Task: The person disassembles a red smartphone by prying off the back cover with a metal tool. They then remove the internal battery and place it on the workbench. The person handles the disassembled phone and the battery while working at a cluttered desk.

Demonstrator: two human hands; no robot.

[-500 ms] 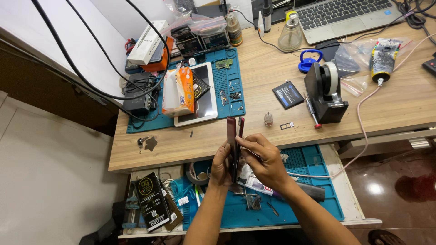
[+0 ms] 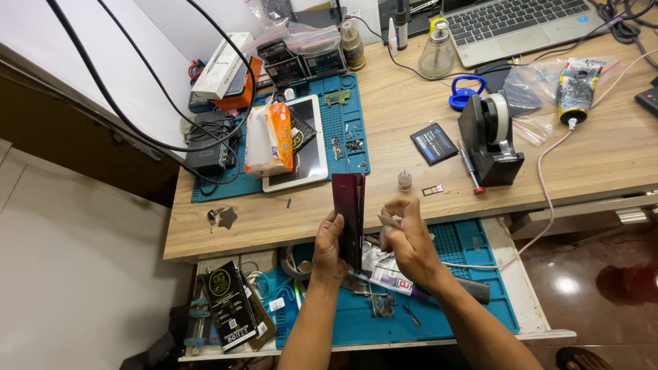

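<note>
Wooden desk with open drawer below, both lined with blue mats. On the desk: laptop, white tablet, black tape dispenser. Over the drawer edge, the left hand is closed around a dark red phone held upright on edge; just beside it, the right hand pinches a small thin pick – 2 fingers closed on it.

Laptop cut by top edge (screen unseen); left hand hides phone's lower edge.
</note>
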